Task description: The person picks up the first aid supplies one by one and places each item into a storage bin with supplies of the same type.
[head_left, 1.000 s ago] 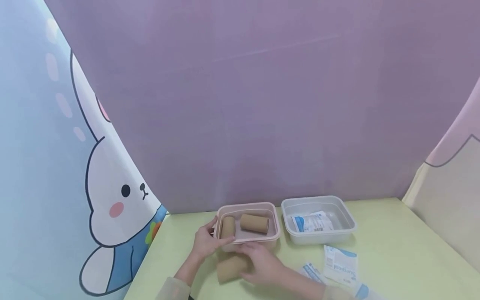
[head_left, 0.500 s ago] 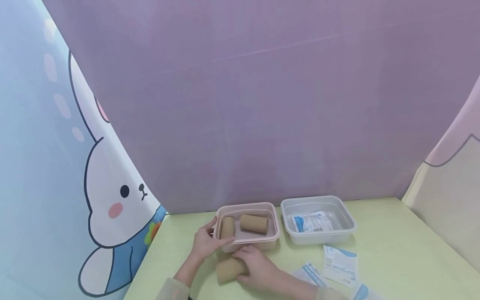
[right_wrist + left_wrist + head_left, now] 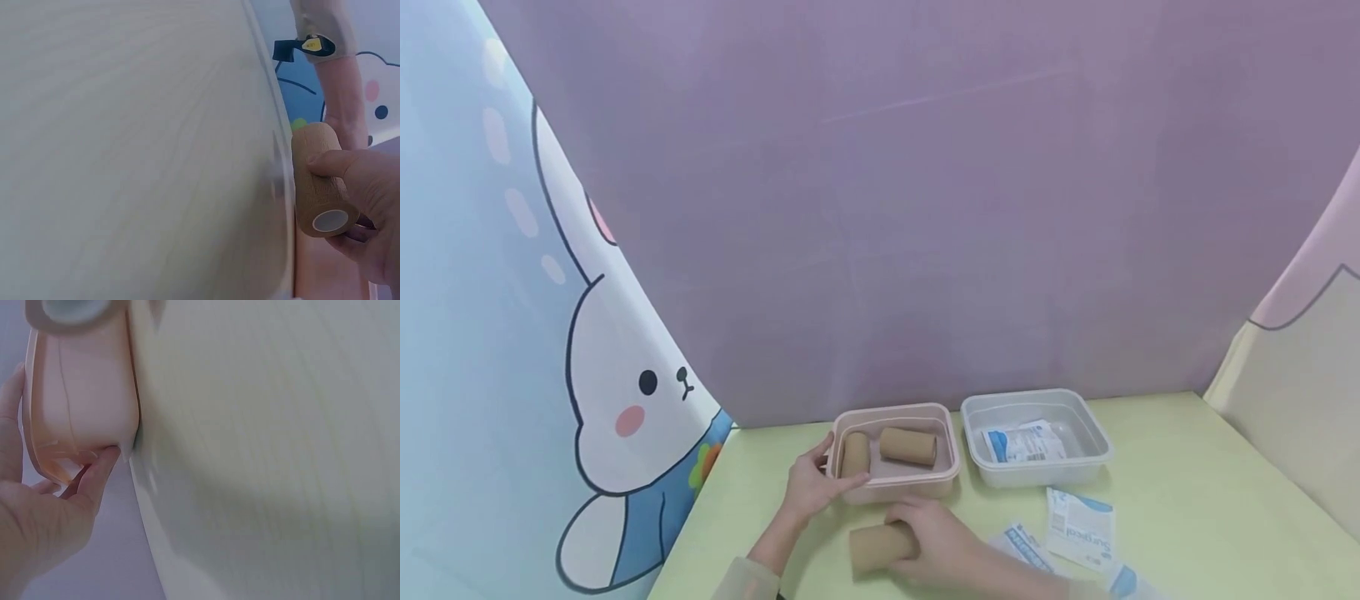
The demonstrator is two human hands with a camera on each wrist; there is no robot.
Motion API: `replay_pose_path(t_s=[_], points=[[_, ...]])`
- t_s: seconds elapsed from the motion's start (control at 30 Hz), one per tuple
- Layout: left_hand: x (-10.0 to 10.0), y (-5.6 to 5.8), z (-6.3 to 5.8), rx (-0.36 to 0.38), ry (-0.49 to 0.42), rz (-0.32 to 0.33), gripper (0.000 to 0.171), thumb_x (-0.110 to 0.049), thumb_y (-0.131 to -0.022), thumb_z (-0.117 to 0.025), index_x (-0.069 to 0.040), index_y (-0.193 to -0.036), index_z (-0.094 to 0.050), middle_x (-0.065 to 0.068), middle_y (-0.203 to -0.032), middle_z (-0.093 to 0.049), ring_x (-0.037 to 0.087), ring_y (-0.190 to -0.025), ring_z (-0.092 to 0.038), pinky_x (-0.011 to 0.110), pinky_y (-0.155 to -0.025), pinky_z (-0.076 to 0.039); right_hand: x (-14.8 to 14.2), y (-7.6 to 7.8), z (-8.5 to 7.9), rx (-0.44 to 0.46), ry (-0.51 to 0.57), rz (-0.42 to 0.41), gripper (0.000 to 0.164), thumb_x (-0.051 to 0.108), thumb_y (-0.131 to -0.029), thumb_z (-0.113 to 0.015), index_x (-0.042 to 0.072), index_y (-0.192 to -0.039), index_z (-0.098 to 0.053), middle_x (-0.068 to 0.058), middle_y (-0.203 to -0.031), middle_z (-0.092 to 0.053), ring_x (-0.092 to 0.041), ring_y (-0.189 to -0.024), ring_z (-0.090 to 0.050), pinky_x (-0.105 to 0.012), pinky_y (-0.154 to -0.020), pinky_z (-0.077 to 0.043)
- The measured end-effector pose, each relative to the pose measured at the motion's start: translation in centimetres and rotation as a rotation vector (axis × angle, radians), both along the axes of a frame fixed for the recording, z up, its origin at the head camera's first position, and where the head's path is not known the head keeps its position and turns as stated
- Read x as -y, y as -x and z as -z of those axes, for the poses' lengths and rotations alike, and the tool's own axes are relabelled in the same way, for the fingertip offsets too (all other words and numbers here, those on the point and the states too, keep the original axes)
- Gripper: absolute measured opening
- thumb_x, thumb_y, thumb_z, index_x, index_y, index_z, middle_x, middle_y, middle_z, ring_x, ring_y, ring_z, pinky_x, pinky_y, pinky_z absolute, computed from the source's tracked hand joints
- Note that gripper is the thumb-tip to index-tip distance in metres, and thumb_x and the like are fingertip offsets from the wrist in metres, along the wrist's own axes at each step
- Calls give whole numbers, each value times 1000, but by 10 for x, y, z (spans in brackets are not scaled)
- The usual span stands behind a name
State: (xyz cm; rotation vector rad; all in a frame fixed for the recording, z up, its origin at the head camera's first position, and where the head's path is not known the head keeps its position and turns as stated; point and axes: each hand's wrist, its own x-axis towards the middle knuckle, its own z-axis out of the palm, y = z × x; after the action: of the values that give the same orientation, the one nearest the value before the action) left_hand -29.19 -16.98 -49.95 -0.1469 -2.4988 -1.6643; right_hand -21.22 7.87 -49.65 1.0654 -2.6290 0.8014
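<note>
My right hand (image 3: pixel 942 540) grips a tan bandage roll (image 3: pixel 874 550) lying sideways, just in front of a pink plastic bin (image 3: pixel 898 493). The right wrist view shows my thumb across the bandage roll (image 3: pixel 311 178) and fingers beneath it, its pale core end exposed. At the bin's left front corner, my left hand (image 3: pixel 811 490) holds on, thumb along the front rim and fingers at the side. Up close in the left wrist view, fingers curl round the corner of the pink bin (image 3: pixel 94 387). Inside it lie two more tan rolls, one at the left (image 3: pixel 855 455) and one crosswise (image 3: pixel 908 447).
Right of the pink bin stands a white bin (image 3: pixel 1041 477) with blue-and-white packets (image 3: pixel 1026 442) inside. Nearer on the table lie a surgical packet (image 3: pixel 1081 527) and another packet (image 3: pixel 1026 546), partly behind my right forearm. A purple curtain (image 3: pixel 910 208) hangs behind.
My right hand has shifted slightly right and toward me with the bandage roll, opening a wider gap from the pink bin. My left hand keeps its place on the bin.
</note>
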Motion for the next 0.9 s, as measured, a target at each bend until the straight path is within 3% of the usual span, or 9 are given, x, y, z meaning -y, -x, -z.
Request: replay_pose_path(t_s=[0.23,0.37,0.53,0.73,0.9], points=[[-8,9,-2,-8,4,7,112,-28,-69,-102,2,-159,-43,33,-129,-70,36,-109,-74,33,-82,-67,-38,-13,-23,-15,-18,43,45,33,-80,-93,20,-119,-74,12,-114,-73,-4,-105,-67,-28,-93,-62],[-7,7,1,-9,3,-31,108,-23,-66,-103,2,-156,-48,33,-128,-71,35,-107,-75,31,-79,-67,-52,-20,-30,-30,-6,42,46,35,-82,-92,19,-121,-74,8,-120,-74,-10,-109,-69,-31,-94,-63],[-5,4,3,-13,16,-7,107,-26,-67,-102,3,-155,-48,32,-128,-71,32,-106,-75,26,-77,-66,-70,-28,-37,-12,20,99,49,35,-80,-92,18,-122,-73,9,-122,-74,-12,-112,-69,-37,-97,-63],[-4,4,3,-9,10,-34,106,-23,-67,-102,2,-155,-49,30,-123,-73,30,-102,-75,25,-74,-65,-87,-23,-50,-49,72,119,47,25,-77,-94,15,-118,-73,11,-114,-73,-7,-102,-69,-30,-89,-64],[0,2,2,-4,4,-20,108,-24,-67,-102,3,-156,-47,32,-125,-72,32,-104,-74,29,-77,-67,-96,-15,-61,-162,137,129,48,20,-73,-97,15,-114,-74,9,-108,-75,-4,-93,-69,-24,-79,-64]])
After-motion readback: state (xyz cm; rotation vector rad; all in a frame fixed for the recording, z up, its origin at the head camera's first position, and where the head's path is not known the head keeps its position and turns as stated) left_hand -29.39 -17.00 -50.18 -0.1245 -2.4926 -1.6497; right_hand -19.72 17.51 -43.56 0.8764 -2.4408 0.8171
